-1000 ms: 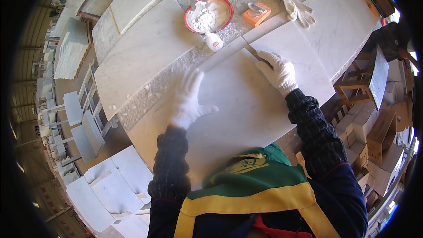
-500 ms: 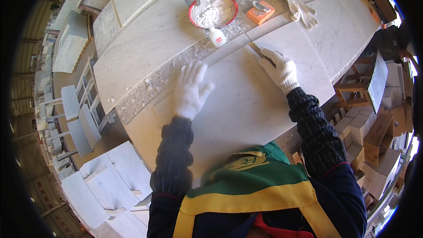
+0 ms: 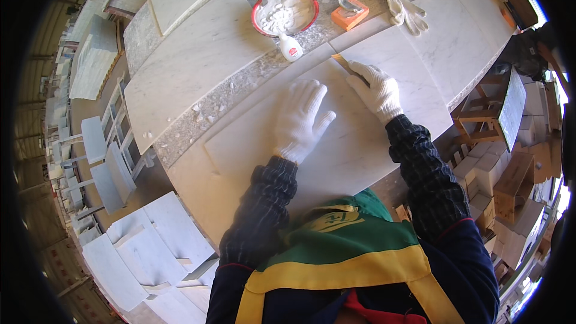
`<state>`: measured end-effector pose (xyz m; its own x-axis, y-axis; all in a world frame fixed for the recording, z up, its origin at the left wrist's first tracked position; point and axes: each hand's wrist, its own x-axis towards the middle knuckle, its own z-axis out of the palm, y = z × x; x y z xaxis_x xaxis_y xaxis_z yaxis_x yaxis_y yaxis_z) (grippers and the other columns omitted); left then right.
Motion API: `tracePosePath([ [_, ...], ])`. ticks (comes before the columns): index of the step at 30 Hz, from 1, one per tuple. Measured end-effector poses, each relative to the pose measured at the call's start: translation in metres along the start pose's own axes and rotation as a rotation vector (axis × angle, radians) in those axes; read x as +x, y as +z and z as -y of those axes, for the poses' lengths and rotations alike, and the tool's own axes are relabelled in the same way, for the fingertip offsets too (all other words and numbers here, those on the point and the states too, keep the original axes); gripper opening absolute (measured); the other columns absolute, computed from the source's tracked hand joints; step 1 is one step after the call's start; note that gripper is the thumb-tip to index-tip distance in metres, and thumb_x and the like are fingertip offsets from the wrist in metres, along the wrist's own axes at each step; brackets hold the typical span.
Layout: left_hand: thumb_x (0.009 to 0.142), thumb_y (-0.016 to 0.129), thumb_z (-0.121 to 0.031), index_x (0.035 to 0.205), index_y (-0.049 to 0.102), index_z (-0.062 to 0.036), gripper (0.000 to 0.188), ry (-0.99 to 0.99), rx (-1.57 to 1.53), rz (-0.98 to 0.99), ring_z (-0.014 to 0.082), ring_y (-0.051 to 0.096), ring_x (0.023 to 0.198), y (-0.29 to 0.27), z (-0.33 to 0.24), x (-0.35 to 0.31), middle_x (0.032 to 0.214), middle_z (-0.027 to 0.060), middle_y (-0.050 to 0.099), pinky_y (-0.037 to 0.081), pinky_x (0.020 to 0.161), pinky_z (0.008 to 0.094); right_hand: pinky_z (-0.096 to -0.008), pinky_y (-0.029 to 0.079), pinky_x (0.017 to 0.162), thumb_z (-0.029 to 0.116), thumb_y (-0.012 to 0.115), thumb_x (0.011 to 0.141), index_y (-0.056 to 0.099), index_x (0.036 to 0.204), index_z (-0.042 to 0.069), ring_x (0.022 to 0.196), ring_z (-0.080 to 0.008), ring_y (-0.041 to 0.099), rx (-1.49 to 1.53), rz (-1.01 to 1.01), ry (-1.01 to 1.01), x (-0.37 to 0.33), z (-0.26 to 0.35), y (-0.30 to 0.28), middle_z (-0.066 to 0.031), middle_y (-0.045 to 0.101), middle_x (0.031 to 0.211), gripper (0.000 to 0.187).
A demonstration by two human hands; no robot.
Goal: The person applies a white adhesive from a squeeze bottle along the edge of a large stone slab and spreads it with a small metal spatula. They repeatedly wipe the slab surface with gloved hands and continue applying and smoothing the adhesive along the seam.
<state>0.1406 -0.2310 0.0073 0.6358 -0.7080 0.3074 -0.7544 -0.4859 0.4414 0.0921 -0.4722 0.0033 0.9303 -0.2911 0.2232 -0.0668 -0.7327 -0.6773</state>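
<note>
White knit gloves cover both hands. My left hand (image 3: 303,121) lies with fingers stretched and thumb apart over a pale, grey-veined marble slab (image 3: 252,162); whether it presses on the stone I cannot tell. To its right, my right hand (image 3: 376,91) is closed on a thin, flat scraper (image 3: 341,62), whose tip points toward the slab's far edge. Beyond that edge stands a red-rimmed bowl (image 3: 316,17) of white paste with metal blades stuck in it. A white squeeze bottle (image 3: 290,48) leans against the bowl's near side.
An orange block (image 3: 350,19) with a small grey tool on top sits right of the bowl, beside a spare glove (image 3: 401,9). More slabs (image 3: 141,246) lie at lower left. A wooden stand (image 3: 498,108) and cardboard boxes (image 3: 483,165) are at the right.
My left hand has slid to the right across the slab, closer to my right hand. My right hand keeps the scraper near the far edge, with hardly any shift.
</note>
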Motion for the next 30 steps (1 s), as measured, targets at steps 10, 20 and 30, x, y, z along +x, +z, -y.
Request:
tracePosePath([
  [10,0.096,0.075,-0.033,0.151,0.054,-0.0045,0.066,0.026,0.055,0.088,0.0435,0.046,0.148,-0.028,-0.011,-0.064,0.156,0.0214,0.053,0.032,0.125,0.0590,-0.0423,0.058,0.082,0.030,0.075,0.095,0.075,0.118,0.014,0.095,-0.0349,0.073,0.027,-0.051,-0.030,-0.001,-0.006,0.006,-0.0121,0.076,0.104,0.029],
  [20,0.098,0.071,-0.045,0.161,0.037,0.0006,0.085,-0.187,0.325,0.117,0.0470,0.033,0.155,-0.033,0.033,-0.030,0.165,0.0284,0.039,0.019,0.131,0.0577,-0.0429,0.058,0.081,0.031,0.074,0.095,0.075,0.119,0.014,0.094,-0.0358,0.072,0.005,-0.077,-0.076,-0.001,-0.007,0.006,-0.0132,0.076,0.103,0.028],
  [30,0.102,0.055,-0.058,0.159,0.048,-0.0138,0.072,0.396,0.077,0.355,0.0341,0.029,0.160,0.006,-0.040,-0.058,0.169,0.0146,0.041,0.014,0.134,0.0520,-0.0383,0.059,0.091,0.024,0.077,0.094,0.075,0.125,0.007,0.104,-0.0342,0.074,0.017,0.019,0.007,-0.001,0.001,-0.002,-0.0153,0.077,0.115,0.036],
])
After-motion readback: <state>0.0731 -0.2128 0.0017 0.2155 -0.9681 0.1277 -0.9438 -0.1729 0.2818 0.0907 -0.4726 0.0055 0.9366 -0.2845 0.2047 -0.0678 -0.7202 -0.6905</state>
